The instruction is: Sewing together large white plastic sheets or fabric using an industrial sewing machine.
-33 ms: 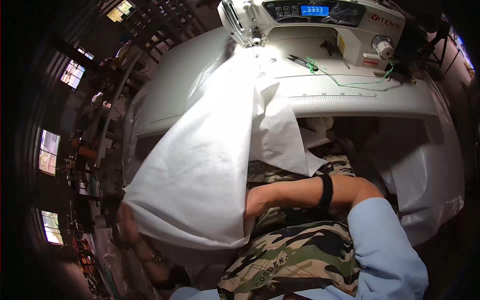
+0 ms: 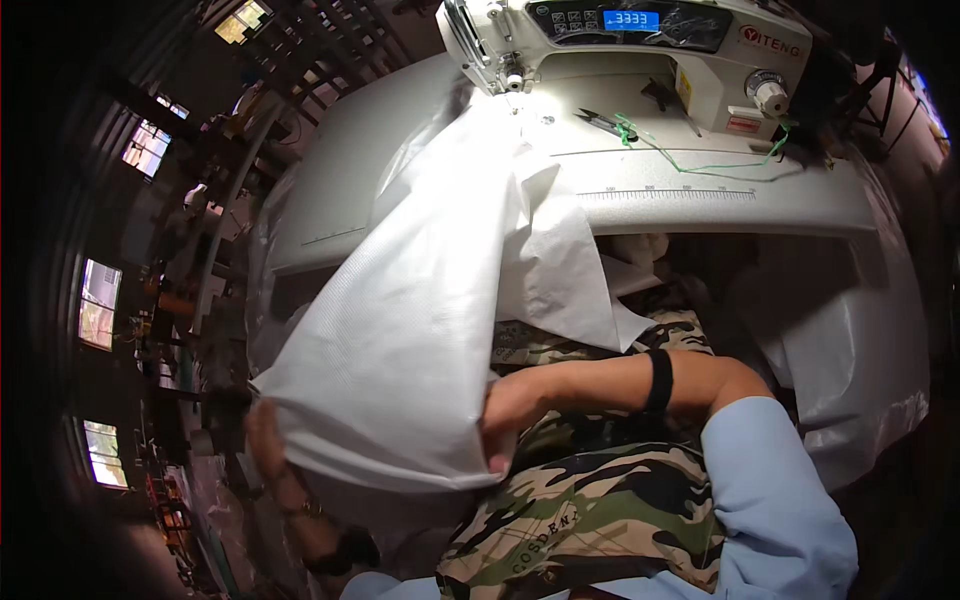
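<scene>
A large white woven fabric piece [image 2: 420, 330] hangs from under the needle of a white sewing machine [image 2: 640, 50] down over the table's front edge toward my lap. My left hand [image 2: 265, 435] grips its lower left corner, partly hidden behind the cloth. My right hand [image 2: 500, 415] pinches the lower right edge, the forearm with a black band [image 2: 657, 380] reaching across my body. A second white flap [image 2: 565, 270] hangs behind the main sheet.
The white sewing table [image 2: 720, 195] carries small snips [image 2: 600, 120] and a loose green thread [image 2: 700, 162]. More white material [image 2: 850, 340] is heaped at the right below the table. Camouflage clothing [image 2: 600, 510] covers my lap. Dark shelving and windows stand at the left.
</scene>
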The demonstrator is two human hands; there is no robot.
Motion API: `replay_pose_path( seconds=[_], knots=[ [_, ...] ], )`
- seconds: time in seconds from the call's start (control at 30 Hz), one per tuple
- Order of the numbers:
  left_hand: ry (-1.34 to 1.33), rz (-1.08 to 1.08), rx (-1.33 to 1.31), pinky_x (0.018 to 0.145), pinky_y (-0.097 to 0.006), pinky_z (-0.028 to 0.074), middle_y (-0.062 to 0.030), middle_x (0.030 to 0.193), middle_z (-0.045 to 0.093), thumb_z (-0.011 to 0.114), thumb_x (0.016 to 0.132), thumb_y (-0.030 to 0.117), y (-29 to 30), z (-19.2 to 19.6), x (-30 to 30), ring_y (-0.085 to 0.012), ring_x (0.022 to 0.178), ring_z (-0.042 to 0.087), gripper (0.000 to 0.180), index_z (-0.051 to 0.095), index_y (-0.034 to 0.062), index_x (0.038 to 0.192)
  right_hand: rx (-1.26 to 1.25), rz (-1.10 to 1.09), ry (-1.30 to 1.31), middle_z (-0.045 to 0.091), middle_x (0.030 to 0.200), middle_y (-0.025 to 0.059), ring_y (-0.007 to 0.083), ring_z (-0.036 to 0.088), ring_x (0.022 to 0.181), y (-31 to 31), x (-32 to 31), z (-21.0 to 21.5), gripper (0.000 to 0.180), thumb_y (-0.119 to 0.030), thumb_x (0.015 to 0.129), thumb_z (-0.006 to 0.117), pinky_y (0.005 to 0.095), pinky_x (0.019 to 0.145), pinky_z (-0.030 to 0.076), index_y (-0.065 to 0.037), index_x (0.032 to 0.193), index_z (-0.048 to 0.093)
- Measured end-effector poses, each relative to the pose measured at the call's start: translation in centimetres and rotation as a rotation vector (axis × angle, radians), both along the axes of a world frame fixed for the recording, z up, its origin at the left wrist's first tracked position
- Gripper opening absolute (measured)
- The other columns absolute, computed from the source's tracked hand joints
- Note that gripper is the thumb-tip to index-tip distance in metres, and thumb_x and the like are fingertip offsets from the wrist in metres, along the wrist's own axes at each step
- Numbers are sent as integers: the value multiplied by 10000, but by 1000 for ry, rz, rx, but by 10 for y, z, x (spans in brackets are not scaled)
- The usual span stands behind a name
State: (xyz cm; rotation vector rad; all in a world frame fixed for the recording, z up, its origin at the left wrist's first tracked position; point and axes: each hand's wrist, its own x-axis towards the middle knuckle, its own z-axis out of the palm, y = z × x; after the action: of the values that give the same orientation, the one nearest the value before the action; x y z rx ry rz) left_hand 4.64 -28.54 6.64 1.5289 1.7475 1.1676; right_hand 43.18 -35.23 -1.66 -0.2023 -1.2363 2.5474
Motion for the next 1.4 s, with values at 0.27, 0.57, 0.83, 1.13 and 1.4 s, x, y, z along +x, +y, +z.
replay_pose_path(
  seconds=[0.27,0.57,0.83,1.13,1.4],
  knots=[
    [518,-347,-134,643,-340,433,-105,682,570,609,964,270,25,-125,12,-129,679,446,360,614,-78,873,1176,-294,-369,663,1067,178,258,657,1002,30,5,-64,272,-211,923,553,363,922,505,14,1016,675],
    [659,-10,126,580,-341,410,-110,609,415,673,925,218,37,-111,8,-109,654,387,370,577,-109,780,391,-874,-503,672,721,122,175,622,648,-5,48,-52,318,-274,870,652,333,619,489,41,845,696],
    [927,-64,689,796,-298,515,-71,974,725,595,962,86,35,189,-4,-146,861,630,215,718,74,1139,615,-532,182,638,767,75,110,579,719,-50,21,61,352,-283,981,590,292,656,487,50,906,675],
    [1431,-426,152,889,-472,476,-186,1105,635,767,768,151,88,14,46,-377,1054,591,376,631,6,1087,387,-437,-28,717,865,88,122,653,832,-47,0,24,315,-240,973,553,273,763,512,40,933,690],
    [696,-764,607,611,-371,494,-136,829,632,741,826,120,-31,2,205,-313,698,632,183,634,5,921,948,-722,-237,634,745,109,134,575,711,-38,-15,-15,347,-319,946,614,350,644,452,7,827,623]
  ],
)
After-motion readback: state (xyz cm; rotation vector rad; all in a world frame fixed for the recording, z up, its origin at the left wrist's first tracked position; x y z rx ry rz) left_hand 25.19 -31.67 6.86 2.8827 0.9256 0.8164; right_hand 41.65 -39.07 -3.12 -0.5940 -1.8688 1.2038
